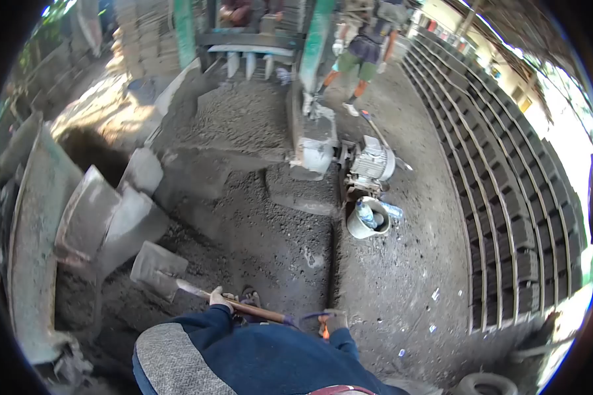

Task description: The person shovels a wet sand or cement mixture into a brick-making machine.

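A shovel (247,308) slants across in front of my blue-clad body, its flat grey blade (159,268) out to the left over dark, damp-looking material. My left hand (221,300) is closed round the shaft, partway down from the grip. At the dark grip end, my right hand (335,321) is closed on the handle; its fingers are only partly visible. Something small and orange (323,328) shows beside that hand. Below the shaft, part of a foot (250,295) is visible.
Grey metal troughs (89,214) stand left of a dark pit. A motor (373,162) and a white bucket (360,228) with bottles sit on the right ledge. Stacked dark blocks (507,243) line the far right. A person (366,56) stands beyond the motor; another is behind the green frame (317,39).
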Demonstrator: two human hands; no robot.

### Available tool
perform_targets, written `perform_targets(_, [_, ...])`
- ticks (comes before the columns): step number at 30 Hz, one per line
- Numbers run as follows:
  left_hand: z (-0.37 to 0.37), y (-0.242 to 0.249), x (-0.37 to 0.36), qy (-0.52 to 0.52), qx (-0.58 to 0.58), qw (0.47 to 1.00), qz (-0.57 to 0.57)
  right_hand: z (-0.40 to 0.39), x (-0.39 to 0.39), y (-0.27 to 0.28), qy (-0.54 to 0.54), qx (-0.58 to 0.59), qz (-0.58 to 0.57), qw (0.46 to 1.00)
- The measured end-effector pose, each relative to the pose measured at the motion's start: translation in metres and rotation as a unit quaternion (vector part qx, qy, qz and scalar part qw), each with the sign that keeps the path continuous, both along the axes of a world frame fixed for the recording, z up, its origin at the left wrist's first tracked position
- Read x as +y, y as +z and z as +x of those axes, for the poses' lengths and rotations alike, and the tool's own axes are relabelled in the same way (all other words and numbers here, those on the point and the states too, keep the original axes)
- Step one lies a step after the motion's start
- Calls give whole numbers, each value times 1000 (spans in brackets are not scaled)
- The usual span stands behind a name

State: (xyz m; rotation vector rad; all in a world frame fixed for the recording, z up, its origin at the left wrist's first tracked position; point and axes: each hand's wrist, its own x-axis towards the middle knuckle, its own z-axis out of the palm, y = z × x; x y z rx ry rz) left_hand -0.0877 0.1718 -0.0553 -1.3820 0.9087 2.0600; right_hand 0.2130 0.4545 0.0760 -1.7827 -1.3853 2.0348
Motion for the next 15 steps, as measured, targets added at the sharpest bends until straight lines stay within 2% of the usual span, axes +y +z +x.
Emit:
perform_targets(1, [4,-11,-13,39,-30,999,7,-29,10,27,45,0,10,999])
perform_targets(5, [18,-8,-47,170,-54,984,2,-136,38,55,244,13,64,968])
perform_targets(8, [22,-8,-64,253,-68,964,48,-198,55,36,354,40,40,934])
perform_targets(9, [29,-9,-71,266,-54,962,30,-217,52,49,395,31,45,917])
perform_targets(11, [41,-12,-73,291,-26,956,-1,-251,47,72,475,14,61,878])
perform_targets(12, [45,-12,-74,280,-22,960,-5,-264,49,64,539,33,133,831])
perform_targets(15, [81,-3,-75,261,-23,965,-23,-296,42,90,641,2,163,750])
